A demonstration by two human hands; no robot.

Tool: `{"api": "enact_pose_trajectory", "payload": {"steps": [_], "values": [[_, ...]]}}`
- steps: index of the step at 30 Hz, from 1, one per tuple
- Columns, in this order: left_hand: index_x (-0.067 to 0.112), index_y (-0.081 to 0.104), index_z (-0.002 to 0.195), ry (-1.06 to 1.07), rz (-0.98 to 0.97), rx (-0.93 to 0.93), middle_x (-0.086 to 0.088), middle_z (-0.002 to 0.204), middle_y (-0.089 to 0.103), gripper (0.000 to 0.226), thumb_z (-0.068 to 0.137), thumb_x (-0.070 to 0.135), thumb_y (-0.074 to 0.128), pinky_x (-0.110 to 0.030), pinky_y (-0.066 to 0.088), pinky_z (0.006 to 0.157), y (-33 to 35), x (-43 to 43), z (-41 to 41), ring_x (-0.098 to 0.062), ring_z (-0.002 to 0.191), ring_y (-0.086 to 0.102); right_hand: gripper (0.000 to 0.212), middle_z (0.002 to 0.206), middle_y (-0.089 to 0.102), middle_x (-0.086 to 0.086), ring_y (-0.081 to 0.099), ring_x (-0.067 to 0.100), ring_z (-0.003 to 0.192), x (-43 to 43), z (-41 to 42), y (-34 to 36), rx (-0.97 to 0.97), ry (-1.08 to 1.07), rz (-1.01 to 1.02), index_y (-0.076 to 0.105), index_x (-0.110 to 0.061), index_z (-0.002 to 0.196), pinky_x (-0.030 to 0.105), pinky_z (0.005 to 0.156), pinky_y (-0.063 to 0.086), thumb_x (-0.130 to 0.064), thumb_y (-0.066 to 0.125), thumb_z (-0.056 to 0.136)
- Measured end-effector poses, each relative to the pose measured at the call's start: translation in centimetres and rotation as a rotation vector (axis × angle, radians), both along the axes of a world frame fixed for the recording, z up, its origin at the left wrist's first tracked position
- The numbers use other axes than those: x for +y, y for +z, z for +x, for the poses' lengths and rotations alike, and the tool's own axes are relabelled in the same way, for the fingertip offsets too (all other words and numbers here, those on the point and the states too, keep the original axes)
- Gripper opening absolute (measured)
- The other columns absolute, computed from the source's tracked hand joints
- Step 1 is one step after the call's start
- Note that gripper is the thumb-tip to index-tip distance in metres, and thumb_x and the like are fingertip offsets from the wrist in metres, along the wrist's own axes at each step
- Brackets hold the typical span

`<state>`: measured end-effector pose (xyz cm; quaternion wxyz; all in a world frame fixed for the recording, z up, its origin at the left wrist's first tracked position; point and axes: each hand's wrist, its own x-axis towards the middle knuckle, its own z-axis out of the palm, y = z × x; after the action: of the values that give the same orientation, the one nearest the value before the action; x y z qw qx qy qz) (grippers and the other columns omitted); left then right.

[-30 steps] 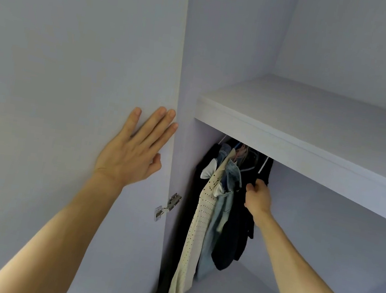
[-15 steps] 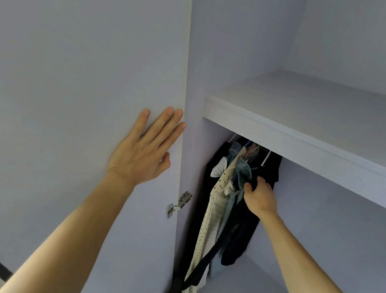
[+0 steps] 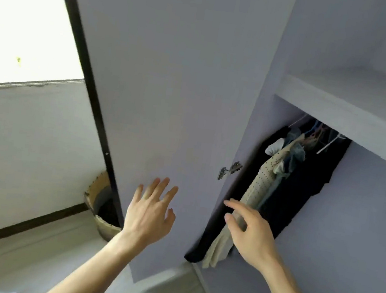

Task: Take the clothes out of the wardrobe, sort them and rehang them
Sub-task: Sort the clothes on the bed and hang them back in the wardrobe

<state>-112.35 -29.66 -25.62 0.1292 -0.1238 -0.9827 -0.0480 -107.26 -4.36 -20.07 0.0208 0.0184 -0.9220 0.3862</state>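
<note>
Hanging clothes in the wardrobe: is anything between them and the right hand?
Nothing visible does. The door stands swung open to the left, and the right hand, fingers spread, is directly in front of the cream dotted garment.

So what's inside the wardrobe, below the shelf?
A bunch of hanging clothes: a cream dotted garment, blue-grey fabric and black pieces on hangers. The shelf hides the rail, and the black pieces cover anything behind them.
</note>
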Motion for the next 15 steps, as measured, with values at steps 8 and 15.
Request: {"api": "enact_pose_trajectory", "payload": {"steps": [8,15], "values": [[0.027,0.067,0.126,0.677,0.132,-0.454,-0.005,0.132,0.065,0.058,0.074,0.042,0.049,-0.051,0.046,0.099,-9.3,-19.6,24.8,-0.028,0.127,0.057,0.032,0.138,0.056,-0.013,0.042,0.009,0.137,-16.2,7.6,-6.5,0.055,0.510,0.230,0.065,-0.031,0.128,0.018,0.111,0.023,-0.031,0.060,0.097],[0.026,0.067,0.125,1.139,0.262,-0.469,0.000,0.128,0.066,0.059,0.075,0.042,0.040,-0.048,0.049,0.094,-9.0,-28.0,46.3,-0.024,0.117,0.062,0.037,0.145,0.047,-0.021,0.031,0.003,0.143,-31.3,17.4,-8.2,0.038,0.976,0.316,0.057,-0.039,0.135,0.031,0.120,0.028,-0.042,0.055,0.097]]}}
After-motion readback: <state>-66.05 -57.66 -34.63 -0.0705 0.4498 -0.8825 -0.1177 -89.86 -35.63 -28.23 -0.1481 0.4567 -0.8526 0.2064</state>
